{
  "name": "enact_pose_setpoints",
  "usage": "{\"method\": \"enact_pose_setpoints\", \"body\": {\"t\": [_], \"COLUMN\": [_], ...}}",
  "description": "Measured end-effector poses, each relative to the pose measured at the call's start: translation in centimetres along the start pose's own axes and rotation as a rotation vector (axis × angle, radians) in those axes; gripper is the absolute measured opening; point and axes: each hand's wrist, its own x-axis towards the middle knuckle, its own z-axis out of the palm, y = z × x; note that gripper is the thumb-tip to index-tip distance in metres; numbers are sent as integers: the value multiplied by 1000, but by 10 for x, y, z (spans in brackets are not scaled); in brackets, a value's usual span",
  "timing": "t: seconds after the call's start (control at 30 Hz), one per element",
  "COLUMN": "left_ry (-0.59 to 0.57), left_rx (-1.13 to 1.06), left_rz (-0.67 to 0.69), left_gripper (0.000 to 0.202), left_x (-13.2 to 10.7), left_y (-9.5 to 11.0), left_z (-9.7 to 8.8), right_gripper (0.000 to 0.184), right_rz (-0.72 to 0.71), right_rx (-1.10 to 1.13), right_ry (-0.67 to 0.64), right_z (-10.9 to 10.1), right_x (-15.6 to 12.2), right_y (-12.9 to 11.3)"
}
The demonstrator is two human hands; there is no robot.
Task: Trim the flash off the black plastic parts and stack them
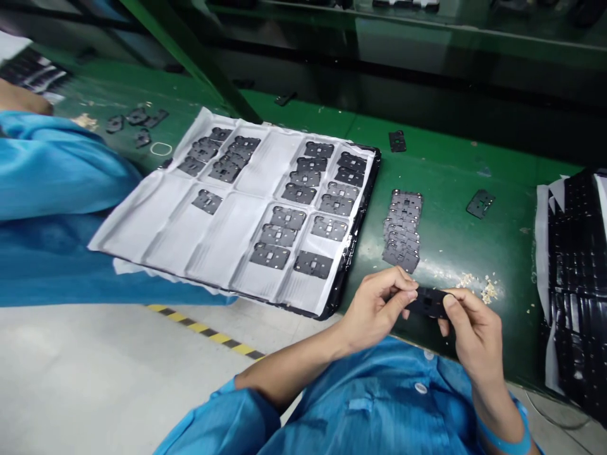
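Two bare hands meeting over the near edge of the green bench (pixel 455 158), with one black plate (pixel 429 303) pinched between them. Left hand (pixel 379 303): thumb and forefinger closed on the plate's left end, remaining fingers curled beneath. Right hand (pixel 474 328): thumb laid on the plate's right end, fingers folded behind it. Plate held clear of the bench, just in front of the fanned row of like plates (pixel 402 230) and near some pale crumbs (pixel 478 284).

Best handled, by judgement, at the edges only, flat face turned to the eyes, low above the bench against a slip, and away from the crumbs.

To the left, black tray (pixel 363 218) with white liner (pixel 156 215): several pockets filled with overlapping plates, others bare. Loose plates (pixel 480 203) farther back. Co-worker's blue sleeve (pixel 57 170) at far left; stacked black trays (pixel 576 265) at far right.

No brand, label or legible writing anywhere in view.
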Motion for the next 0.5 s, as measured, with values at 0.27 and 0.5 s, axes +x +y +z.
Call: {"method": "enact_pose_setpoints", "body": {"t": [0.27, 0.5], "left_ry": [-78, -168], "left_rx": [529, 908], "left_rz": [-46, 120], "left_gripper": [16, 10], "left_x": [6, 37], "left_y": [35, 29], "left_z": [-51, -60], "right_gripper": [15, 14], "right_rz": [-37, -108], "right_rx": [13, 17], "right_ry": [46, 55], "right_z": [-7, -6], "right_x": [3, 4], "right_y": [29, 32]}}
